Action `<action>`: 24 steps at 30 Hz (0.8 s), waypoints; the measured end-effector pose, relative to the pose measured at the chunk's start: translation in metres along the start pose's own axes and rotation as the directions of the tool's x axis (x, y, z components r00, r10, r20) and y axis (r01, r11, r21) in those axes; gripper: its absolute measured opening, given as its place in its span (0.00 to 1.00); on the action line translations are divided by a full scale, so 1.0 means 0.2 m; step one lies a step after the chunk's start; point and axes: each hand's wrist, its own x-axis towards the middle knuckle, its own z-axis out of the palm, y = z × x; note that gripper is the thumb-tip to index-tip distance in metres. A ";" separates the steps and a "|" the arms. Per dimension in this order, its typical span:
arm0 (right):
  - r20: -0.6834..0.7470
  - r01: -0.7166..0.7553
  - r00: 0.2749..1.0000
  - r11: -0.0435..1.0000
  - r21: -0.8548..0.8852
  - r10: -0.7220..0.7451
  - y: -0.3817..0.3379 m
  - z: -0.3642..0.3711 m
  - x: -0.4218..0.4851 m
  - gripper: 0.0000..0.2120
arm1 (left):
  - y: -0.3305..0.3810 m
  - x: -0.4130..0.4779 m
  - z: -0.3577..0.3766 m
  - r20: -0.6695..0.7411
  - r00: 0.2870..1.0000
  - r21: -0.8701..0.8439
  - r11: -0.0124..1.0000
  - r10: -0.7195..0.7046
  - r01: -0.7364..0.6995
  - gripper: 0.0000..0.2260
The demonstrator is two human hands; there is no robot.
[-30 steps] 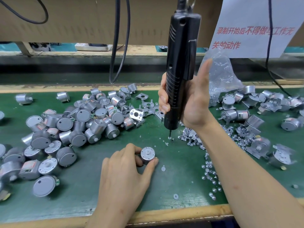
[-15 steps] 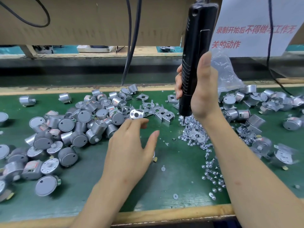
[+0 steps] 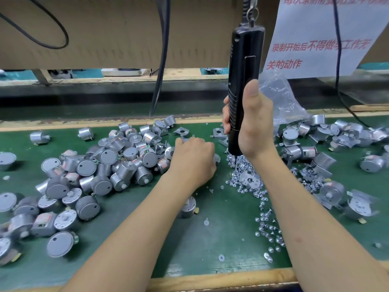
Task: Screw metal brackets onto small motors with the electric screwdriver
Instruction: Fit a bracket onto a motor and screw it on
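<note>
A green mat (image 3: 130, 249) covers the bench, edged on the near side by a pale wooden strip (image 3: 210, 280) and on the far side by a worn wooden rail (image 3: 63, 124). Beyond that runs a dark recessed channel (image 3: 84, 102). A brown cardboard panel (image 3: 115, 32) hangs overhead with black cables (image 3: 162, 60) dangling before it, beside a white paper notice (image 3: 315, 39) printed in red characters. The light is flat and even.

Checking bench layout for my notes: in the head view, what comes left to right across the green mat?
A heap of bare motors → left hand → electric screwdriver → heap of motors with brackets.
</note>
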 end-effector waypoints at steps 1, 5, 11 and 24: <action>0.004 0.000 1.000 1.000 -0.002 0.000 0.00 0.00 0.00 0.52 | 0.00 -0.02 -0.01 -0.013 1.000 0.005 1.000 0.009 -0.009 0.08; 0.013 -0.012 1.000 1.000 0.016 0.012 0.00 0.02 -0.01 0.51 | -0.02 -0.08 -0.06 -0.045 0.999 0.051 0.999 0.003 0.000 0.13; 0.043 -0.038 0.998 0.999 0.035 0.037 0.00 0.05 -0.04 0.50 | -0.10 -0.19 -0.10 -0.126 0.987 -0.024 0.995 -0.097 0.095 0.09; 0.071 -0.049 0.996 0.998 0.030 0.047 0.01 0.08 -0.06 0.45 | -0.21 -0.30 -0.09 0.035 0.996 -0.177 0.981 -0.077 0.083 0.14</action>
